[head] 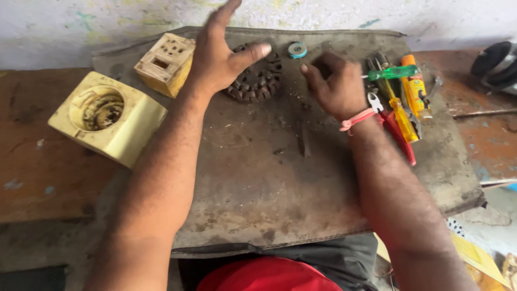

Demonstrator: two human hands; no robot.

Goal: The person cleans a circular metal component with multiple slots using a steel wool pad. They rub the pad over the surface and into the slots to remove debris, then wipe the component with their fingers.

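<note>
- Grimy grey-brown cloth mat (269,178) covers the work surface, and both hands are over its far half.
- One left hand (221,51) hovers at about 11 o'clock on the mat, fingers spread wide and holding nothing; its thumb reaches over one dark toothed ring (253,81), a round, notched metal part lying on the mat just under and beside the palm.
- One right hand (336,81) sits at 1 o'clock with fingers curled loosely inward; whether they pinch anything cannot be made out. One pink band (356,119) circles its wrist.
- One small blue-rimmed disc (297,50) lies at 12 o'clock, between the two hands' fingertips.
- Two yellowish housings: one small box (164,63) with holes at 10 o'clock, and one larger casing (107,118) at 9 o'clock, whose round hollow holds a coiled, dirty mechanism.
- Tools cluster at 2 o'clock: one green-handled screwdriver (392,73), one yellow-handled one (403,119), one orange tool (414,89), and red-handled pliers (399,137), partly hidden by the wrist.
- One dark round object (495,62) at 2 o'clock is cut off by the edge.
</note>
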